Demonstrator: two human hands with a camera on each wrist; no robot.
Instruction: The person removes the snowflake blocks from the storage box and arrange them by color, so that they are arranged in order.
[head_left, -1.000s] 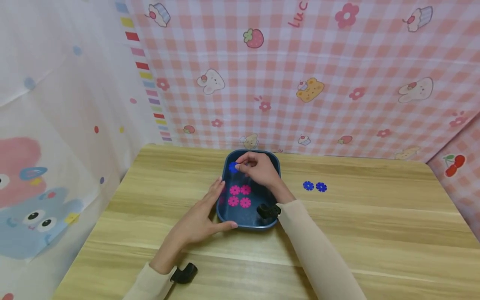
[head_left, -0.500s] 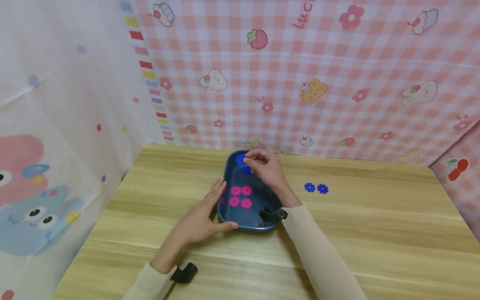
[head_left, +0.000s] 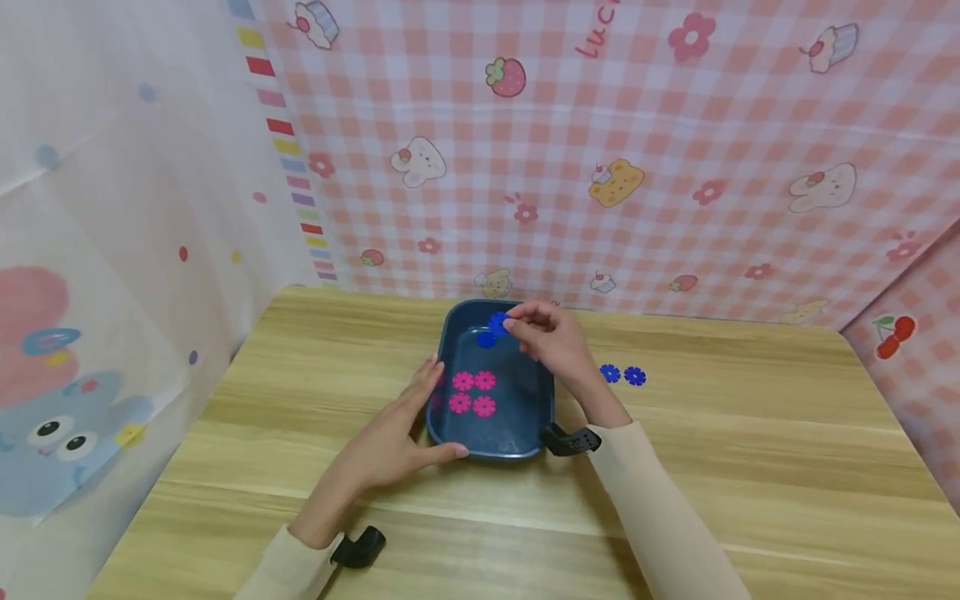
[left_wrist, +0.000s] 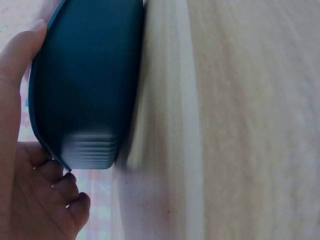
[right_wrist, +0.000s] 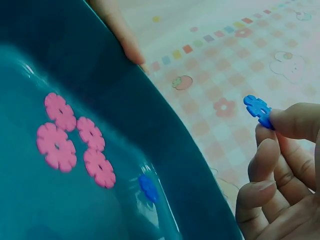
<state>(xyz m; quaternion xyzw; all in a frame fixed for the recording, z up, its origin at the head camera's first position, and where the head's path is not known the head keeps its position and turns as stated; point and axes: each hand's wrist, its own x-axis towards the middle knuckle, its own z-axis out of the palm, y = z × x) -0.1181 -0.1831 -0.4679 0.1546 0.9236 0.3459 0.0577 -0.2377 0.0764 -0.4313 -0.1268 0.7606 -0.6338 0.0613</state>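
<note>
My right hand (head_left: 551, 342) pinches a blue flower-shaped disc (head_left: 499, 324) between thumb and forefinger, above the far end of a dark blue tray (head_left: 517, 429). The right wrist view shows this held disc (right_wrist: 258, 111) raised on edge. Under it, on the tray floor, lies another blue disc (head_left: 486, 339). Several pink flower-shaped discs (head_left: 474, 393) lie grouped on the floor nearer the left wall. My left hand (head_left: 390, 442) holds the tray at its near-left corner, thumb on the near rim and fingers along the left side. In the left wrist view its lower fingers (left_wrist: 65, 187) are curled.
Two more blue discs (head_left: 622, 375) lie side by side on the wooden table (head_left: 750, 467), right of the tray. A pink checked cloth (head_left: 562, 125) hangs just behind the table's back edge, and a white printed cloth (head_left: 135, 208) hangs to the left.
My right hand has moved right with the pinched blue disc, from the tray's far-left corner. The blue disc on the tray floor has come into view. My left hand stays at the tray.
</note>
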